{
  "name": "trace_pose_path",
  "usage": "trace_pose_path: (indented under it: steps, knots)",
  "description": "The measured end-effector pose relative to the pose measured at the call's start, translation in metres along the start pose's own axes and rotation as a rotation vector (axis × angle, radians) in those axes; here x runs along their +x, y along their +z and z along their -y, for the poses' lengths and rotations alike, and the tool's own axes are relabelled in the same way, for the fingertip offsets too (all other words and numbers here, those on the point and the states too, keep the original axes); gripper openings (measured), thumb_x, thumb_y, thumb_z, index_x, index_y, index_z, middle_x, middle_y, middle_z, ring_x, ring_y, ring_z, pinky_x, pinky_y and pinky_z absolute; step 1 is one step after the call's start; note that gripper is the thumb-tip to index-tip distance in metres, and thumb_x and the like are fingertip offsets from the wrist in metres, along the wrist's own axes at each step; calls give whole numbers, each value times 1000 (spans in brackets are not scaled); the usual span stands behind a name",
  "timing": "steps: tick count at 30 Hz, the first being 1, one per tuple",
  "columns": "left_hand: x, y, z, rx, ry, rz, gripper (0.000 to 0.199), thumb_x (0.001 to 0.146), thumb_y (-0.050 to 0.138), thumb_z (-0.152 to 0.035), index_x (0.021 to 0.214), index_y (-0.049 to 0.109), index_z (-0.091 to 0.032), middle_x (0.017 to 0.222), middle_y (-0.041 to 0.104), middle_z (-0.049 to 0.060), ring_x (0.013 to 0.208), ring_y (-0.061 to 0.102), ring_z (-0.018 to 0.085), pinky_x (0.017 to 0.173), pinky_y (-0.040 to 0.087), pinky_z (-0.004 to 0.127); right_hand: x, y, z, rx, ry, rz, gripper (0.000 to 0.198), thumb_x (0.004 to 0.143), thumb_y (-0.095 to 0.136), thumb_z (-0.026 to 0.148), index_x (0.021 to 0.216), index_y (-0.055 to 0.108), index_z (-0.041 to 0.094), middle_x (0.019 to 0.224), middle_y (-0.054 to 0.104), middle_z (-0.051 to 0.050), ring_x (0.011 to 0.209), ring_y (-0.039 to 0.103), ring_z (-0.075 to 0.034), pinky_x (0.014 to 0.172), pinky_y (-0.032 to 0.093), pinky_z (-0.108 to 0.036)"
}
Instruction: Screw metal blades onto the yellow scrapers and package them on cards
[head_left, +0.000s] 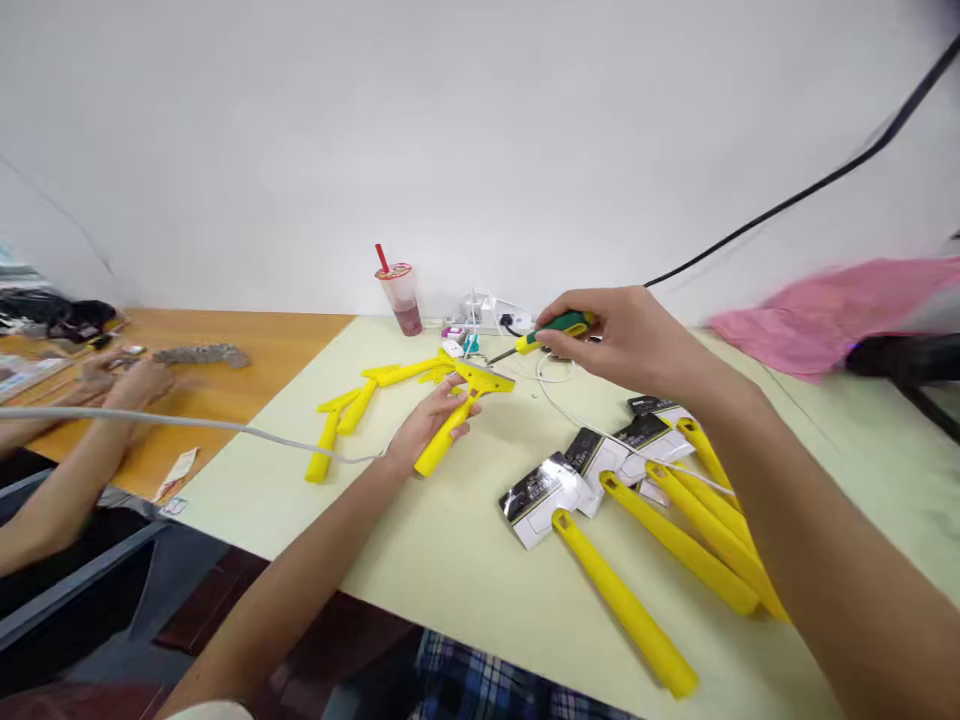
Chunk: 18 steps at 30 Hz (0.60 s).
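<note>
Right hand (622, 328) wraps a green screwdriver (567, 325) right of centre, angled at the yellow scraper (448, 437); mid-frame, the left hand (421, 432) curls round that scraper, seemingly steadying it; yellow handles (624, 605) lie lower right, apparently within reach.

The left hand (426, 418) and right hand (611, 330) were bare, as were both slim forearms (300, 580). Near the left elbow showed a rounded whitish edge (214, 711), possibly a sleeve. A dark blue plaid garment (487, 682), crossed by pale lines, covered the lap.
</note>
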<state>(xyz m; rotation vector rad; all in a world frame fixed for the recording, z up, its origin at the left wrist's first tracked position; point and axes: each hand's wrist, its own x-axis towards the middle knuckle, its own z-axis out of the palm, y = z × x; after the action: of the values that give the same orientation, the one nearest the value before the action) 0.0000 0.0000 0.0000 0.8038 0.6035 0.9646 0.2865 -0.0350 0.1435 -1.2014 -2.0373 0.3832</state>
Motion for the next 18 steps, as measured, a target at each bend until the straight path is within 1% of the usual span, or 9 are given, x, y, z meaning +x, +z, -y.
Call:
trace_pose_path:
  steps: [4, 8, 12, 18]
  knots:
    - [0, 3, 7, 32, -84, -3, 39, 88, 80, -12, 122, 60, -19, 115, 70, 8, 86, 76, 15, 40, 44, 14, -1, 0, 2, -19, -36, 14, 20, 95, 72, 35, 100, 83, 19, 80, 75, -6, 69, 61, -19, 68, 44, -34]
    - [-2, 8, 6, 56, -145, 9, 42, 89, 75, -10, 127, 60, -18, 124, 71, 12, 84, 75, 15, 39, 42, 15, -1, 5, 1, -38, -82, 53, 23, 95, 71, 38, 99, 82, 19, 82, 76, -6, 70, 61, -18, 70, 44, -34]
    - [-4, 10, 5, 63, -155, 27, 41, 89, 73, -9, 128, 60, -17, 131, 71, 16, 83, 74, 15, 38, 42, 15, -1, 10, 1, -32, -85, 86, 26, 95, 72, 42, 96, 82, 19, 83, 76, -7, 72, 61, -19, 71, 44, -34]
    - [-6, 11, 4, 50, -159, 41, 38, 90, 72, -9, 126, 61, -17, 132, 70, 16, 83, 74, 15, 38, 42, 14, -1, 14, 0, -43, -68, 107, 20, 95, 71, 36, 97, 82, 19, 82, 75, -5, 70, 60, -18, 70, 43, -34]
